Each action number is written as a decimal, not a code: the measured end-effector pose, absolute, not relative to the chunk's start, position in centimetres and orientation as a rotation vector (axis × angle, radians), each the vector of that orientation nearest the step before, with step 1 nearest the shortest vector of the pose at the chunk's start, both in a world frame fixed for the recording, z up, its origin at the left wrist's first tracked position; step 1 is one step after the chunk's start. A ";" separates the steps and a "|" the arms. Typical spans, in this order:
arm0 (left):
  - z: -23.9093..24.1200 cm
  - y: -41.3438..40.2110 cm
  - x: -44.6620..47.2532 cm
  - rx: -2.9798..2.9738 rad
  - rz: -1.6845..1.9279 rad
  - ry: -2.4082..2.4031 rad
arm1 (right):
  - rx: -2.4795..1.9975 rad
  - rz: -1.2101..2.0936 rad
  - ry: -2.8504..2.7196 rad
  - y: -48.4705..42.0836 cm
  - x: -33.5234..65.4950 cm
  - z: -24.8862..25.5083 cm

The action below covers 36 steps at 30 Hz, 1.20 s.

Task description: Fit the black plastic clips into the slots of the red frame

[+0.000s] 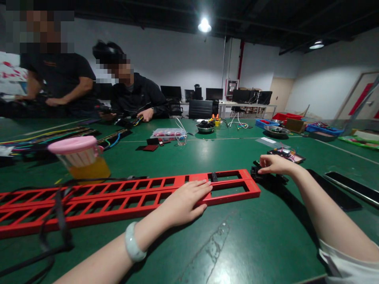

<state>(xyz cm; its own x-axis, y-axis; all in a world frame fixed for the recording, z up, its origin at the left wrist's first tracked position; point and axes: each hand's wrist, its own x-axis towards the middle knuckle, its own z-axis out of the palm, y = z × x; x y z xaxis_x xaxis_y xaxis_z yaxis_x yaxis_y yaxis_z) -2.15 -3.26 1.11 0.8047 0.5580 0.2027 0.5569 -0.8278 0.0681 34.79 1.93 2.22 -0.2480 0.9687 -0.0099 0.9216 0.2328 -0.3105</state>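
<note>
On the worktop (251,244), the left hand (186,201) lies unclenched on the red frame (118,192), while the right hand (274,163) curls at black parts (274,179) beside the frame's end, its grip impossible to tell.

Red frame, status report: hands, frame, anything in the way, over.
Left hand flat on red frame. Right hand at black parts beyond frame's right end, grip unclear. Frame lying on green table. Black strap across its left part.

No legible text. Orange print (49,62) on black T-shirt (72,73), red marks (11,73) on white panel (5,59): too blurred.
</note>
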 end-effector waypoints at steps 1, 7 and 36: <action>1.1 -3.3 -2.2 2.976 0.344 0.919 | -1.824 0.433 -2.346 1.8 34.7 2.3; 1.0 -3.3 -2.2 2.976 0.339 0.932 | -1.909 0.469 -2.479 1.4 33.1 2.1; 1.2 -3.3 -2.1 2.968 0.353 0.914 | -1.555 0.164 -2.350 1.1 31.4 2.7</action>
<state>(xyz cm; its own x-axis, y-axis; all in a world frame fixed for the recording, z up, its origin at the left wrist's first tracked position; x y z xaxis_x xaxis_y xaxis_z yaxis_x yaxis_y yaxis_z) -2.12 -3.30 1.19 0.8034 0.5572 0.2099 0.5535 -0.8289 0.0815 31.43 1.14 2.73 -0.3580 0.9123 0.1987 0.8760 0.4018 -0.2668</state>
